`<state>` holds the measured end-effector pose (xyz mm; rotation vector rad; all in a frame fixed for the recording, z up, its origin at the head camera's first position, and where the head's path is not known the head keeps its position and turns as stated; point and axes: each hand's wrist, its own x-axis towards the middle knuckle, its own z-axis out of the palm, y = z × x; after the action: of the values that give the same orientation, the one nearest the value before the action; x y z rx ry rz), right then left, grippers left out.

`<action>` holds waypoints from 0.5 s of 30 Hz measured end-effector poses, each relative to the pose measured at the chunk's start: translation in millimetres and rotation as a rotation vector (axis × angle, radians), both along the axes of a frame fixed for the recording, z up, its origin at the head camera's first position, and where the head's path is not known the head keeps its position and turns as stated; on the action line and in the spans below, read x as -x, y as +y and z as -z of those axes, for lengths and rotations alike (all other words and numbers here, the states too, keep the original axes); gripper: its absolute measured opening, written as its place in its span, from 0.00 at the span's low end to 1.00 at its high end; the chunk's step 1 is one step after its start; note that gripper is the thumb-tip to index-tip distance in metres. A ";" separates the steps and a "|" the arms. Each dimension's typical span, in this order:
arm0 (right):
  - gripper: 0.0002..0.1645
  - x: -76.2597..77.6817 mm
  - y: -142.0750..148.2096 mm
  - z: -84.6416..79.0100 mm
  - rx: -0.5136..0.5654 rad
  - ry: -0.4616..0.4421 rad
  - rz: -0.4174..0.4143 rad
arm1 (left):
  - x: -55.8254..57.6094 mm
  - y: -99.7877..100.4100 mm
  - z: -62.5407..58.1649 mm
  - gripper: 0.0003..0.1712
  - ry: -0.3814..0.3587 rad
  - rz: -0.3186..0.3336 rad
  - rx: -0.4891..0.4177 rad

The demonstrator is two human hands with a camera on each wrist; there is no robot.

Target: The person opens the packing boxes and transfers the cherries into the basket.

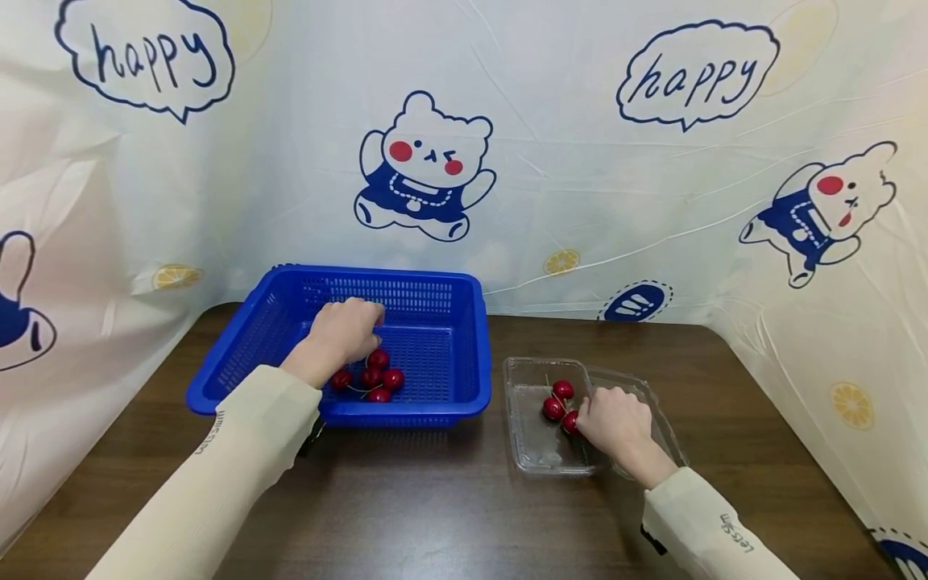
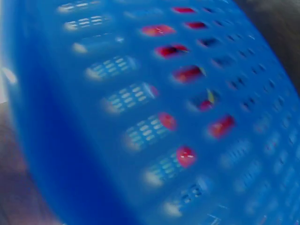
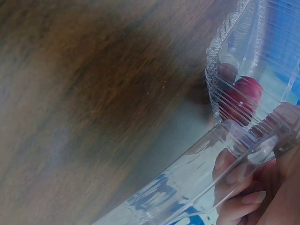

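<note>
Over the blue basket, my left hand hovers with loosely bent fingers and no fruit showing between them. Several red cherries with stems lie on the basket floor just below it; the left wrist view shows them blurred, through the slots. My right hand reaches into the clear plastic box, its curled fingers at the lowest cherry, partly covering it. Two more cherries lie beside that one. In the right wrist view, curled fingers show close to the plastic, with a cherry behind the ribbed wall.
The box's clear lid lies folded out to the right, under my right hand and wrist. Basket and box stand side by side on a dark wooden table. A printed cloth hangs behind the table and along both sides.
</note>
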<state>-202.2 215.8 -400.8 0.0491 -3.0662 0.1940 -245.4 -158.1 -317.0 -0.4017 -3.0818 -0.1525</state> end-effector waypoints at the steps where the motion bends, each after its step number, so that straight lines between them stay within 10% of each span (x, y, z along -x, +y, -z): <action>1: 0.25 -0.2 0.2 -0.4 0.000 0.001 0.000 | 0.5 2.1 -1.2 0.15 0.002 -0.001 -0.005; 15: 0.25 0.3 0.6 -1.3 -0.004 0.001 0.009 | 1.5 38.2 -21.2 0.19 0.043 0.006 -0.038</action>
<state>-202.5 216.4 -399.4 0.0363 -3.0650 0.1872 -246.9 -119.9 -295.8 -0.4064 -3.0312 -0.1993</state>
